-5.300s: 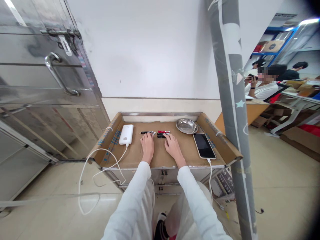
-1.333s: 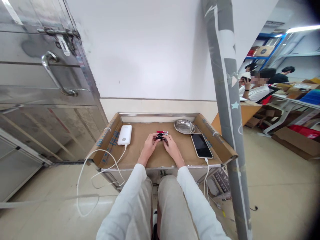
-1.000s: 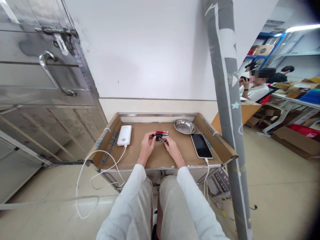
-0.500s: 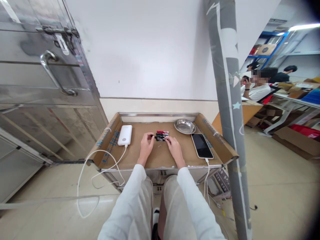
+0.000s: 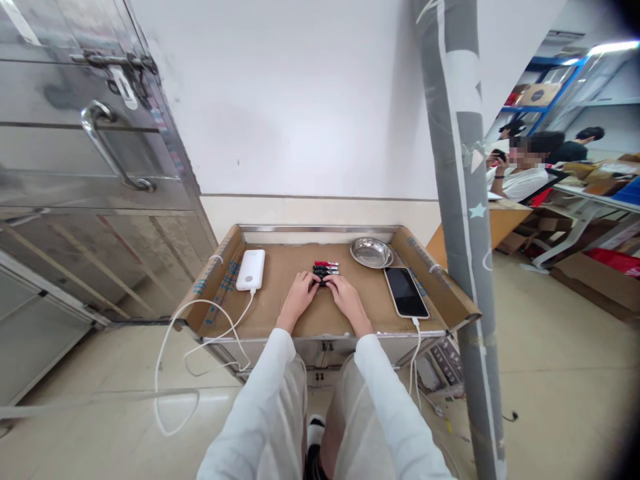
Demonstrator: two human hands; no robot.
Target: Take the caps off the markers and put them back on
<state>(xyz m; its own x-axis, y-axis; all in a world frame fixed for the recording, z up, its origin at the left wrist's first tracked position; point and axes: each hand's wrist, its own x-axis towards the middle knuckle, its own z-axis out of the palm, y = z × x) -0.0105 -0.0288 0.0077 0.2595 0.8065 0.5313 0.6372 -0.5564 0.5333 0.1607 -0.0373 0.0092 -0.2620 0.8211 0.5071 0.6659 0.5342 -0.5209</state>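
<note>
Several markers lie side by side on the cardboard-covered table top [image 5: 270, 313], a red marker [image 5: 326, 263] farthest from me and black markers [image 5: 325, 270] nearer. At the near side of this row, a black marker [image 5: 323, 284] lies crosswise between my hands, partly hidden by fingers. The fingertips of my left hand [image 5: 300, 295] close on its left end. My right hand [image 5: 344, 296] pinches its right end with bent fingers. Both hands rest low over the table, close together.
A white power bank [image 5: 251, 269] with a white cable stands left. To the right are a shiny metal bowl [image 5: 371, 253] and a phone [image 5: 406, 292] on a cable. A grey wrapped pole [image 5: 467, 200] rises beside the table. A person [image 5: 520, 177] sits at the far right.
My left hand has moved right, toward my right hand, and my right hand has shifted slightly left. Their fingertips now nearly meet over the near black marker.
</note>
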